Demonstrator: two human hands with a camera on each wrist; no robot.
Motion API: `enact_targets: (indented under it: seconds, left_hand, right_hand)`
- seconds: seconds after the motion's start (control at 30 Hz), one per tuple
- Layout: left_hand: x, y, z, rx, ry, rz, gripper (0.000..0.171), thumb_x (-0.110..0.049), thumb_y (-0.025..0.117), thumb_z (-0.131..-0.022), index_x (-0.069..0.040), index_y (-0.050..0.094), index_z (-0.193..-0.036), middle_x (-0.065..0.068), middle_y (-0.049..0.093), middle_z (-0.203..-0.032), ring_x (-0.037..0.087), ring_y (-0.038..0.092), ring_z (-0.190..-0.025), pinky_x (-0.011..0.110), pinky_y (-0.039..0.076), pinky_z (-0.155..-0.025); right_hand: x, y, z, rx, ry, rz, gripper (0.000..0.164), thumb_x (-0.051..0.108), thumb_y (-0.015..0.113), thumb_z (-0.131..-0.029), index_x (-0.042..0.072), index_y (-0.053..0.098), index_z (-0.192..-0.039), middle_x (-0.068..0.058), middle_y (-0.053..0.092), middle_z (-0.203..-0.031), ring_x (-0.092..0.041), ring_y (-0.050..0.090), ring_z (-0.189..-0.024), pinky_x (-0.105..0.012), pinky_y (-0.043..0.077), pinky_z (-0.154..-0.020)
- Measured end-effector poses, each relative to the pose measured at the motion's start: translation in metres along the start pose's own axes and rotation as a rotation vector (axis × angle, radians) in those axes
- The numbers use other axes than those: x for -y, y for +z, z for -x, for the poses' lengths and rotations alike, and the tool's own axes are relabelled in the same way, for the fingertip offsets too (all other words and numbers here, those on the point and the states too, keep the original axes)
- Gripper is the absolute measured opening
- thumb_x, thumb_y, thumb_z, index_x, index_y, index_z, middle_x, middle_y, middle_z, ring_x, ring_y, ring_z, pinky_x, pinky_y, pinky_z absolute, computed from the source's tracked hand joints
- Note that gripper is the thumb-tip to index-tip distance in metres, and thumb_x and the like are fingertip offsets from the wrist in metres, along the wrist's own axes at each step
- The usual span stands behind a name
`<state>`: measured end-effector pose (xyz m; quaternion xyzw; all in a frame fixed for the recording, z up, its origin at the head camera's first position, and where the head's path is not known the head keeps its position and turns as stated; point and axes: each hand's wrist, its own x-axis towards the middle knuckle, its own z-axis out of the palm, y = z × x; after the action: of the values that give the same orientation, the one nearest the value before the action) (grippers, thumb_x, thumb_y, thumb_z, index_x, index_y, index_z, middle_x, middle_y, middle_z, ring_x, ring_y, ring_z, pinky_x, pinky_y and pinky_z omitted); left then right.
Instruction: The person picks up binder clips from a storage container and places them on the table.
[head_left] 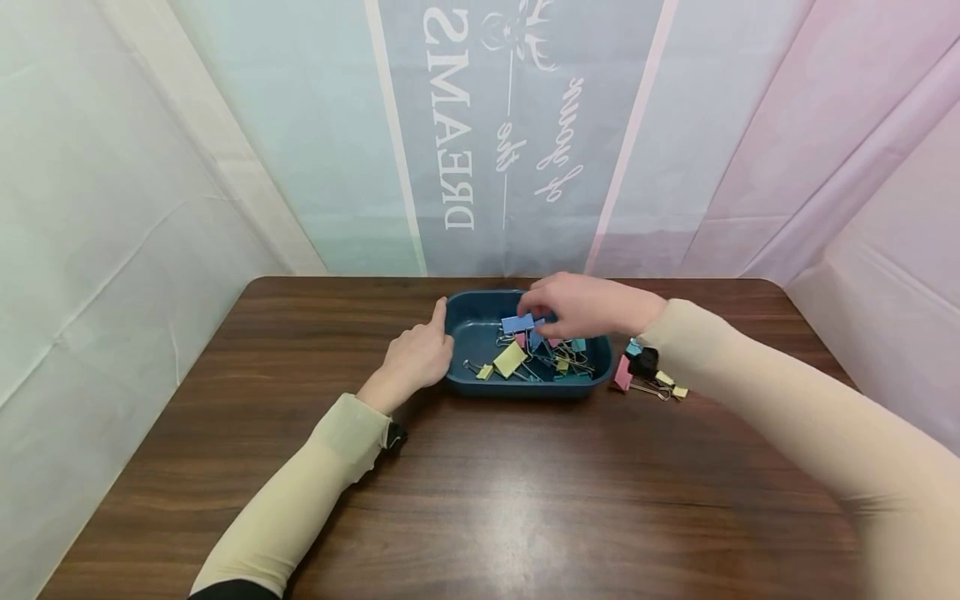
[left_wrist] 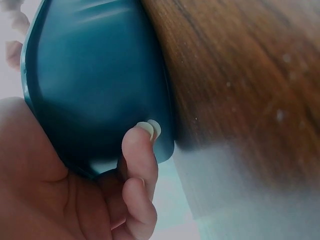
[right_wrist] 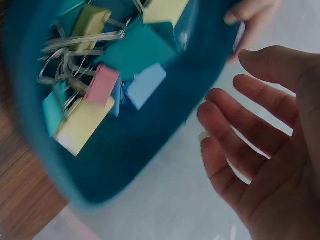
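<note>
A dark blue plastic bin holds a heap of binder clips in several colours. My left hand grips the bin's left end, its index finger along the rim and other fingertips curled against the outer wall. Over the bin's right part is my right hand. In the right wrist view its fingers are loosely bent beside the rim, with nothing between them. Close to its fingertips in the head view lies a blue binder clip on top of the heap. A yellow binder clip lies nearer the front wall.
Right of the bin, a small group of binder clips lies on the brown wooden table, among them a pink clip and a small yellow clip. My right forearm passes partly over them. A printed cloth backdrop hangs behind the table's far edge.
</note>
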<state>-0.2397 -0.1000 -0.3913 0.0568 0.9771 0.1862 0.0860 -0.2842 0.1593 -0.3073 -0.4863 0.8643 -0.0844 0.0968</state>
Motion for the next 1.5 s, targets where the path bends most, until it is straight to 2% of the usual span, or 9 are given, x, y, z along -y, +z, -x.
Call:
enact_targets:
  seconds: [0.17, 0.33, 0.5, 0.63, 0.83, 1.1, 1.3, 1.5]
  left_hand:
    - [0.001, -0.001, 0.000, 0.008, 0.001, 0.005, 0.067, -0.025, 0.036, -0.105, -0.013, 0.001, -0.161, 0.005, 0.052, -0.054, 0.016, 0.034, -0.039, 0.030, 0.027, -0.039]
    - [0.003, -0.004, 0.000, 0.007, -0.010, 0.002, 0.067, -0.026, 0.038, -0.106, -0.013, 0.003, -0.161, 0.006, 0.052, -0.055, 0.018, 0.035, -0.039, 0.031, 0.027, -0.040]
    - [0.003, -0.005, -0.001, 0.006, 0.001, -0.005, 0.067, -0.027, 0.038, -0.106, -0.012, 0.003, -0.161, 0.006, 0.052, -0.055, 0.018, 0.036, -0.039, 0.031, 0.028, -0.040]
    - [0.003, -0.006, -0.001, 0.001, 0.007, -0.001, 0.066, -0.026, 0.038, -0.106, -0.012, 0.004, -0.161, 0.005, 0.052, -0.055, 0.017, 0.037, -0.039, 0.031, 0.028, -0.040]
    - [0.003, -0.005, 0.000, -0.006, 0.015, -0.003, 0.066, -0.026, 0.037, -0.106, -0.012, 0.003, -0.161, 0.005, 0.052, -0.054, 0.017, 0.035, -0.039, 0.030, 0.028, -0.039]
    - [0.001, -0.004, 0.000, 0.001, 0.010, -0.001, 0.067, -0.026, 0.037, -0.106, -0.014, 0.001, -0.161, 0.006, 0.052, -0.054, 0.017, 0.035, -0.039, 0.030, 0.028, -0.039]
    - [0.001, -0.003, 0.000, 0.011, 0.004, 0.002, 0.066, -0.027, 0.036, -0.106, -0.015, 0.001, -0.161, 0.006, 0.053, -0.055, 0.017, 0.035, -0.040, 0.031, 0.028, -0.040]
    - [0.001, 0.000, 0.000, 0.013, 0.006, 0.009, 0.066, -0.026, 0.037, -0.106, -0.014, 0.003, -0.161, 0.006, 0.051, -0.055, 0.017, 0.034, -0.040, 0.031, 0.027, -0.040]
  right_hand:
    - [0.016, 0.005, -0.028, 0.088, -0.053, 0.069, 0.022, 0.020, 0.070, -0.093, 0.014, 0.072, -0.114, -0.004, 0.068, -0.104, -0.017, 0.061, -0.090, -0.033, 0.052, -0.081]
    - [0.029, 0.013, -0.054, 0.194, -0.072, 0.162, 0.027, 0.021, 0.069, -0.094, 0.013, 0.071, -0.119, -0.006, 0.068, -0.108, -0.016, 0.062, -0.092, -0.034, 0.052, -0.082]
    - [0.039, 0.024, -0.070, 0.299, -0.050, 0.182, 0.032, 0.022, 0.070, -0.094, 0.014, 0.069, -0.125, -0.005, 0.067, -0.117, -0.017, 0.063, -0.100, -0.034, 0.052, -0.086]
    - [0.042, 0.033, -0.077, 0.347, -0.013, 0.173, 0.032, 0.021, 0.070, -0.094, 0.017, 0.070, -0.126, 0.000, 0.069, -0.115, -0.012, 0.065, -0.093, -0.031, 0.053, -0.084]
    - [0.042, 0.044, -0.083, 0.373, 0.009, 0.167, 0.027, 0.022, 0.070, -0.094, 0.019, 0.071, -0.121, 0.004, 0.068, -0.101, -0.009, 0.062, -0.077, -0.028, 0.052, -0.074]
    - [0.043, 0.052, -0.085, 0.376, 0.015, 0.211, 0.020, 0.024, 0.070, -0.095, 0.021, 0.071, -0.115, 0.004, 0.067, -0.105, -0.011, 0.061, -0.076, -0.028, 0.051, -0.073]
    - [0.043, 0.054, -0.084, 0.375, 0.037, 0.176, 0.011, 0.017, 0.066, -0.097, 0.021, 0.071, -0.105, 0.006, 0.063, -0.092, -0.013, 0.059, -0.071, -0.028, 0.050, -0.069]
    - [0.043, 0.058, -0.083, 0.379, 0.043, 0.149, 0.013, 0.013, 0.064, -0.095, 0.020, 0.070, -0.104, 0.007, 0.062, -0.086, -0.014, 0.058, -0.072, -0.027, 0.050, -0.069]
